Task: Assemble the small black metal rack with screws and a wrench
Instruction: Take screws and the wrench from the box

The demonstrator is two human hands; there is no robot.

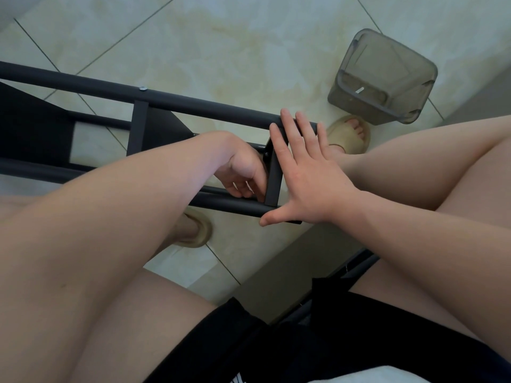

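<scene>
Rack (193, 105) lies on its side in front of your knees, over the tiled floor (221, 37), its tubes running from far left in to the middle. It's black metal tube, stiff, with no give in it. The paint looks smooth, so expect it to be a little slick under a palm. I'd judge it light enough to steady one-handed, but it's long, so the left end will want to swing.

Your right hand (301, 172) is spread flat with the fingers straight, pressed against the end plate (275, 175). The fingertips reach over the far tube and the thumb sits under the near tube's end. You're gripping nothing there, only bracing.

Your left hand (243, 175) is tucked in on the other side of that plate, fingers curled down by the near tube. I can't tell whether they pinch a screw or a wrench, because the hand hides it.

One silver screw (143, 89) sits in the far tube, off to the left. My read is that you're working the end-plate joint. Take hold on the tubes close to the joint rather than on the thin plate edge, which may bite.

Out on the floor at far right is a grey bin (387, 78), with your slipper (351, 134) just beside it.
</scene>
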